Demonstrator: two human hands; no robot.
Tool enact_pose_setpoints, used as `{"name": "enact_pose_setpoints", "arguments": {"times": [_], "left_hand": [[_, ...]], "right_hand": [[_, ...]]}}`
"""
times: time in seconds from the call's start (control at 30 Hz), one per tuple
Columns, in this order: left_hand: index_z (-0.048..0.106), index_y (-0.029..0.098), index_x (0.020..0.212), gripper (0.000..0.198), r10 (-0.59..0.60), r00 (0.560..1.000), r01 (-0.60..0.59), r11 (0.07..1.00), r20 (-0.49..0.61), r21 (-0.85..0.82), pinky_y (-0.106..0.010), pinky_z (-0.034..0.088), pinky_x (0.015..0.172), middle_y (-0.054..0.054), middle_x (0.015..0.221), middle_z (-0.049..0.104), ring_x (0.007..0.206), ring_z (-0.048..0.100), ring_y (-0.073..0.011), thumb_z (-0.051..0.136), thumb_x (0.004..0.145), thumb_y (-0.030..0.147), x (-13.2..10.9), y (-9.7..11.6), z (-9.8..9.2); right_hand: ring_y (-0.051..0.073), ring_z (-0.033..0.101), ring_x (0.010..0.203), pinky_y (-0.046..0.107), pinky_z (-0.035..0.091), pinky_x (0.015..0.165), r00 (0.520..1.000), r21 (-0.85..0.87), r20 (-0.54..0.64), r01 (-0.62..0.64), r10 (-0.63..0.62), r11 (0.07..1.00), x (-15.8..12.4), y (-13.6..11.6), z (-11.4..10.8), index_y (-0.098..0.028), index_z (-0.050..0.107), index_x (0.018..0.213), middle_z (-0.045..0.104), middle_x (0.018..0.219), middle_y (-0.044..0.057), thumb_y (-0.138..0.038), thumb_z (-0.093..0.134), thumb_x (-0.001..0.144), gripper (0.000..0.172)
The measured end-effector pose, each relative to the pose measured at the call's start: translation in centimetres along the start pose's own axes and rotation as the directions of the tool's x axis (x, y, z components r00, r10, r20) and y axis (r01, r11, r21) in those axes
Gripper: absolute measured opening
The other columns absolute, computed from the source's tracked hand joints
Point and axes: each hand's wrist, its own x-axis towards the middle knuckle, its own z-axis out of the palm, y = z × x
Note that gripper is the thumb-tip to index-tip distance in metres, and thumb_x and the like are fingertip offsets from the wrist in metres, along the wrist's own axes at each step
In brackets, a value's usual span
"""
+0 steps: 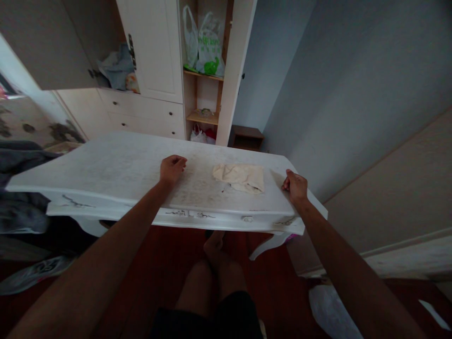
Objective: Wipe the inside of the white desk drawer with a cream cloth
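Observation:
A cream-coloured cloth [243, 176] lies crumpled and partly folded on the white table [106, 160]; a small dark speck and a bit of thread show by its near edge. To the left of the cloth, my left hand [173, 168] rests on the tabletop with its fingers curled in. My right hand [295, 186] is closed in a loose fist over the table's right end, apart from the cloth. I see nothing held in either hand.
Beyond the table stands a white wardrobe [155, 52] with open doors and plastic bags [210, 49] on a shelf. A small brown cabinet [247, 136] sits in the corner. Dark clothes [21, 212] are piled at the left. A grey wall [346, 94] borders the right side.

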Motion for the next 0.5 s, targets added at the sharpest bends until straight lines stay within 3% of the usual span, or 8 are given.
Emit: {"name": "enact_pose_setpoints", "arguments": {"times": [0.5], "left_hand": [[0.068,0.016,0.069,0.014,-0.016,1.000,0.016,1.000,-0.002,-0.007,-0.024,0.044,0.053,0.001,0.058,0.061,0.052,0.053,-0.0113,0.062,0.066,0.029,-0.34,0.40,-0.04]], "right_hand": [[0.008,0.045,0.033,0.021,0.034,0.037,1.000,-0.005,-0.020,-0.016,0.016,1.000,0.12,-0.07,0.03,-0.022,0.050,0.044,0.048,0.036,-0.004,-0.051,0.071,0.078,0.049]]}}
